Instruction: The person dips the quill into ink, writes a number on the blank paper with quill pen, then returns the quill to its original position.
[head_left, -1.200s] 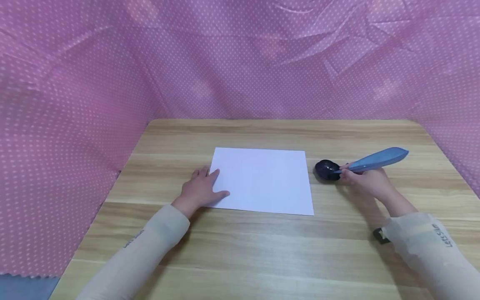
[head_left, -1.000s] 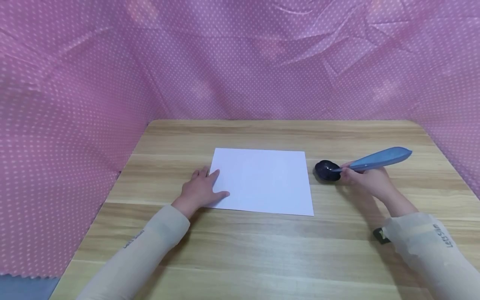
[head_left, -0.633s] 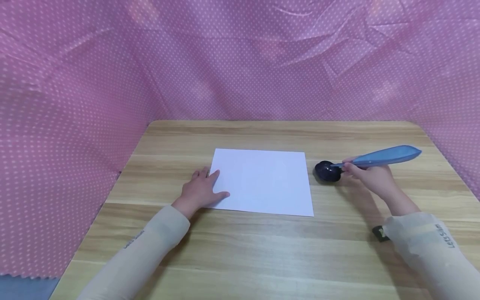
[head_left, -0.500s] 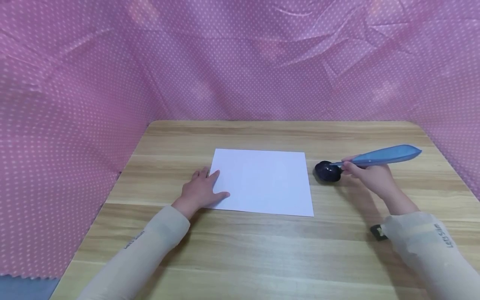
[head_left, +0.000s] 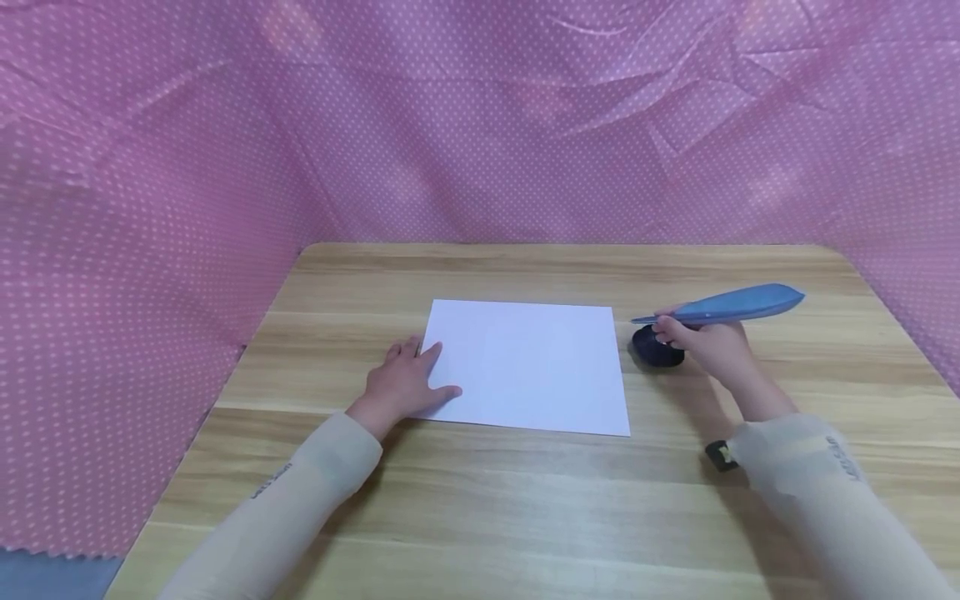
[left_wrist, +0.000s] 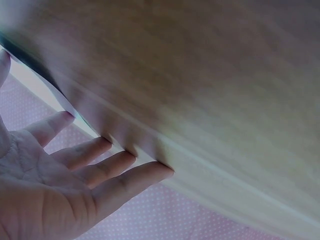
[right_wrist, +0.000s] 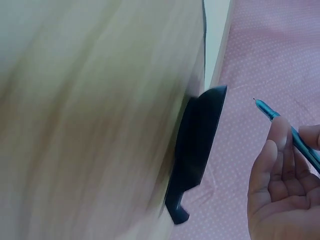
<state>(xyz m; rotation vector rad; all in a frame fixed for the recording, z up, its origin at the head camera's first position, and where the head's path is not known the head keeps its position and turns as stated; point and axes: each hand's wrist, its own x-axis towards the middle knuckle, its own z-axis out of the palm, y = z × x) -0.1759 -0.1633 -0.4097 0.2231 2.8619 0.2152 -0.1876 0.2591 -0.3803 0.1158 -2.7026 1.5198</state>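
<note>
My right hand (head_left: 712, 350) pinches a blue feather-shaped quill pen (head_left: 750, 302) between thumb and fingers. Its narrow end points left and its broad plume right. In the right wrist view the pen's fine writing tip (right_wrist: 262, 106) is bare, well apart from the black pen holder (right_wrist: 200, 140). From the head, that holder (head_left: 656, 350) stands on the table just below the pen, partly covered by my fingers. A blank white sheet of paper (head_left: 532, 367) lies flat at the middle. My left hand (head_left: 401, 383) rests with spread fingers on its left edge, thumb over the lower left corner.
The wooden table (head_left: 517, 508) reaches out in front of me. Pink dotted cloth (head_left: 480, 150) hangs behind it and on both sides. Under my right sleeve a small dark wrist device (head_left: 722, 456) shows.
My right hand has moved left with the pen. The pen's narrow end has come up out of the holder and now extends past its left side. My left hand stays on the paper.
</note>
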